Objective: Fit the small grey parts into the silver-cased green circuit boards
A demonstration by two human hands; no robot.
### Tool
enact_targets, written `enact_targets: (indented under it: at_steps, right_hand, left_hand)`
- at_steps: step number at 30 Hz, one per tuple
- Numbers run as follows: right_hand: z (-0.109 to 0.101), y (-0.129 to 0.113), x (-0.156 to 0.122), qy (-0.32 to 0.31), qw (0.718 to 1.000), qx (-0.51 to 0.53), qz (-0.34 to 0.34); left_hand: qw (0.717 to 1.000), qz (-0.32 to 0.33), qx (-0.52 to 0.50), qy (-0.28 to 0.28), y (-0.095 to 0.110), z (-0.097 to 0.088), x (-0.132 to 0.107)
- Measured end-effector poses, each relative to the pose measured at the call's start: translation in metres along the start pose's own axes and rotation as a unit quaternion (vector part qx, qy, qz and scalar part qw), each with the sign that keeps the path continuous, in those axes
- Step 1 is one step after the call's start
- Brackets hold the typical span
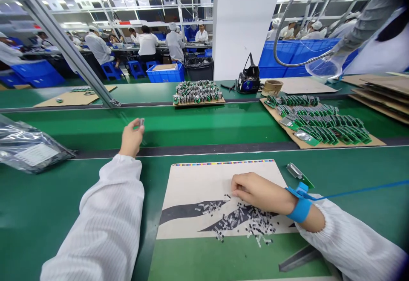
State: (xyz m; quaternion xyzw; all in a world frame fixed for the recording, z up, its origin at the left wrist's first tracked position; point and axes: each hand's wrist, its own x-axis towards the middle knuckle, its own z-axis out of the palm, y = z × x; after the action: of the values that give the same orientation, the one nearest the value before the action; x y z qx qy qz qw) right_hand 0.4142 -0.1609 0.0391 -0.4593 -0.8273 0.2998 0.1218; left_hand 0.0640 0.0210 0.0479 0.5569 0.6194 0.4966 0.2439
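The left hand [131, 138] is raised at the near edge of the green conveyor belt [207, 127], its fingers closed in a pinch on a small metal part [141, 122]. The right hand [260, 192], wearing a blue wrist strap [299, 209], lies loosely curled on a cardboard sheet [220, 178], its fingertips at the upper edge of a scattered pile of small black-and-silver parts [246, 221]; whether they grasp one cannot be told. The pile spills over the sheet's lower edge.
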Motion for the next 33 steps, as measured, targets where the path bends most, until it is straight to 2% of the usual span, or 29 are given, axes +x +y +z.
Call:
enact_targets:
  at_steps: [3, 5, 8, 10, 13, 15, 17, 20, 27, 30, 33]
  right_hand:
    - [-0.013, -0.004, -0.005, 0.024, 0.999, 0.03, -0.012]
    - [-0.021, -0.006, -0.009, 0.042, 0.998, 0.048, -0.024]
    - [-0.031, -0.011, -0.016, 0.065, 0.995, 0.065, -0.046]
    - [-0.036, -0.014, -0.021, 0.077, 0.993, 0.07, -0.059]
    - [-0.043, -0.019, -0.028, 0.093, 0.99, 0.076, -0.077]
    - [-0.046, -0.022, -0.032, 0.099, 0.988, 0.076, -0.094]
    - [-0.049, -0.025, -0.036, 0.097, 0.986, 0.072, -0.114]
    - [-0.051, -0.028, -0.04, 0.088, 0.984, 0.072, -0.139]
    - [-0.053, -0.03, -0.045, 0.082, 0.98, 0.083, -0.16]
    - [-0.055, -0.031, -0.046, 0.088, 0.979, 0.087, -0.163]
    - [-0.057, -0.035, -0.05, 0.098, 0.974, 0.091, -0.182]
  left_hand:
    - [0.982, -0.074, -0.164, -0.057, 0.036, 0.027, -0.018]
    - [0.954, -0.113, -0.249, -0.125, 0.063, 0.042, -0.039]
    - [0.906, -0.164, -0.317, -0.228, 0.097, 0.057, -0.08]
    - [0.868, -0.204, -0.343, -0.297, 0.111, 0.061, -0.108]
    - [0.786, -0.256, -0.376, -0.419, 0.121, 0.062, -0.14]
    - [0.758, -0.26, -0.368, -0.472, 0.124, 0.06, -0.153]
    - [0.751, -0.263, -0.352, -0.494, 0.127, 0.057, -0.161]
    - [0.753, -0.27, -0.339, -0.495, 0.13, 0.054, -0.167]
    - [0.738, -0.287, -0.32, -0.519, 0.133, 0.054, -0.175]
    - [0.745, -0.301, -0.309, -0.509, 0.135, 0.054, -0.178]
    - [0.766, -0.289, -0.292, -0.495, 0.136, 0.054, -0.181]
